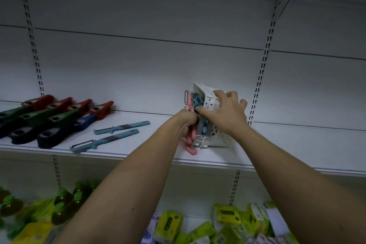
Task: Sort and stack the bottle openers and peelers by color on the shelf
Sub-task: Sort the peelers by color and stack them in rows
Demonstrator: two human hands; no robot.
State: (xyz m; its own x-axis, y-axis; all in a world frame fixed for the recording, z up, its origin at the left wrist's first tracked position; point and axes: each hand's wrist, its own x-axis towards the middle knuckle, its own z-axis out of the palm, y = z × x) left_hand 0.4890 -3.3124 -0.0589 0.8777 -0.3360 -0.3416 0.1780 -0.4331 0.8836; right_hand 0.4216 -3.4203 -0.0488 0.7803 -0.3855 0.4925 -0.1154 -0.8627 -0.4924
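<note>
A white perforated basket (215, 136) is tipped on its side on the white shelf (138, 150), with blue and pink peelers spilling from its mouth. My right hand (225, 115) grips the basket's rim from above. My left hand (187, 123) is closed around pink peelers (190, 144) at the basket's opening. Two blue peelers (118, 128) (103, 140) lie flat on the shelf to the left. Further left, bottle openers lie in overlapping rows: red ones (79, 105) at the back, green ones (49, 117) in the middle, dark blue ones (53, 134) in front.
The shelf's back wall has slotted uprights (261, 77) right behind the basket. On the shelf below stand green-capped bottles (63, 204) at the left and yellow-green packets (227, 222) at the right.
</note>
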